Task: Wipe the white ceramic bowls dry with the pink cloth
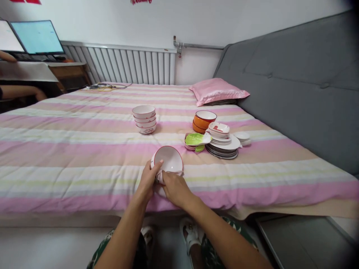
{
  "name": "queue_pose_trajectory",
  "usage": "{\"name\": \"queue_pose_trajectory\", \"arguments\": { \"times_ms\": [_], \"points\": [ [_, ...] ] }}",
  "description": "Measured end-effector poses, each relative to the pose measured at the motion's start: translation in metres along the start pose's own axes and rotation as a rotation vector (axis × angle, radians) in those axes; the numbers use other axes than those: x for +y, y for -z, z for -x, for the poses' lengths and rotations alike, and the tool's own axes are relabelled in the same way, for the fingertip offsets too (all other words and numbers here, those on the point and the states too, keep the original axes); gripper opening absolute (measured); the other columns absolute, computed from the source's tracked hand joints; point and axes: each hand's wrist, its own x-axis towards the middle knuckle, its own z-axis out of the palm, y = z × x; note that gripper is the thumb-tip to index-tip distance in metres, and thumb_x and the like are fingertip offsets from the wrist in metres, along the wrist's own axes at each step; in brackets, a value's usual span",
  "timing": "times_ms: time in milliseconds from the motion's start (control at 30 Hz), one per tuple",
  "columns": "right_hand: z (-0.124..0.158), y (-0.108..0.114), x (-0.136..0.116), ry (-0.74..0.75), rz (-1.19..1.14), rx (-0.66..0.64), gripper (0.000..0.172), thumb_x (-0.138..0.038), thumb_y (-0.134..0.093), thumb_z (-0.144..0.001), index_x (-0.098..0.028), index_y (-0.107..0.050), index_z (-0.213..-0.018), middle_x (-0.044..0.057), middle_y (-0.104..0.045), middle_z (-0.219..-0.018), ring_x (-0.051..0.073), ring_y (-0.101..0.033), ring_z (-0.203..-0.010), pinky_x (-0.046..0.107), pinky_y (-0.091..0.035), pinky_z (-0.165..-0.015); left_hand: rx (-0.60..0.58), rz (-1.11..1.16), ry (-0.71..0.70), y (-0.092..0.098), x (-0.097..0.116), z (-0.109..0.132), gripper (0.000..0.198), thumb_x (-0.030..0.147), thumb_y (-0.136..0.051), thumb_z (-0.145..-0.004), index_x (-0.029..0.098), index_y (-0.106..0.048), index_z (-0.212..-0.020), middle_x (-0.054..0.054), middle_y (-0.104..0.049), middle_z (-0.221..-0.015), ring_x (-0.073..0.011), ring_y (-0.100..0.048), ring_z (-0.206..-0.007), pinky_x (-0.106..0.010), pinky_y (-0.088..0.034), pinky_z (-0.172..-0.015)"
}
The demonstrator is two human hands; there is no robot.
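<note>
Centre left: stack of bowls [145, 119] on striped bed [70, 149]. Lower centre, at the bed edge: left hand [148, 180] clamps the rim of a tilted red-rimmed bowl [168, 158], thumb on the lip. Right hand [176, 189] has fingers curled tight on a cloth [159, 177] against its base. Bowl looks like glazed ceramic: stiff, slick, breakable, fairly light; best gripped by the rim. Right: plate stack [223, 147].

Cloth [160, 176] mostly under R fingers [167, 180]
</note>
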Motion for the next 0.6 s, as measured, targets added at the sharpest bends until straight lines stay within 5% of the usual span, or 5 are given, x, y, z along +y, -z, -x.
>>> {"name": "queue_pose_trajectory", "arguments": {
  "times_ms": [267, 400, 600],
  "points": [
    [0.006, 0.01, 0.024, 0.135, 0.057, 0.023, 0.015, -0.017, -0.053, -0.086, -0.014, -0.06, -0.099, 0.01, -0.068, -0.1, 0.021, -0.06, -0.098, 0.031, -0.038, -0.095, -0.061, -0.089, 0.023, -0.005, 0.006, -0.001, 0.054, 0.049, -0.073, -0.063, 0.01, -0.063, -0.1, -0.005, -0.066, -0.078, -0.0165, -0.059, -0.066, -0.026, -0.044, -0.062],
    [0.01, 0.013, 0.03, 0.094, 0.098, 0.023, 0.027, -0.013, -0.052, -0.086, -0.01, -0.058, -0.112, 0.014, -0.064, -0.116, 0.022, -0.055, -0.113, 0.035, -0.031, -0.105, -0.069, -0.067, 0.037, -0.008, 0.007, 0.001, 0.055, 0.05, -0.074, -0.062, 0.009, -0.063, -0.098, -0.004, -0.065, -0.071, -0.0149, -0.057, -0.06, -0.025, -0.044, -0.059],
    [0.008, 0.012, 0.03, 0.089, 0.118, 0.018, 0.027, -0.012, -0.05, -0.085, -0.009, -0.06, -0.109, 0.015, -0.066, -0.113, 0.023, -0.057, -0.111, 0.035, -0.032, -0.105, -0.039, -0.034, 0.041, -0.012, 0.001, 0.002, 0.058, 0.046, -0.077, -0.056, 0.009, -0.061, -0.098, -0.005, -0.065, -0.071, -0.0161, -0.059, -0.059, -0.025, -0.044, -0.057]
  ]
}}
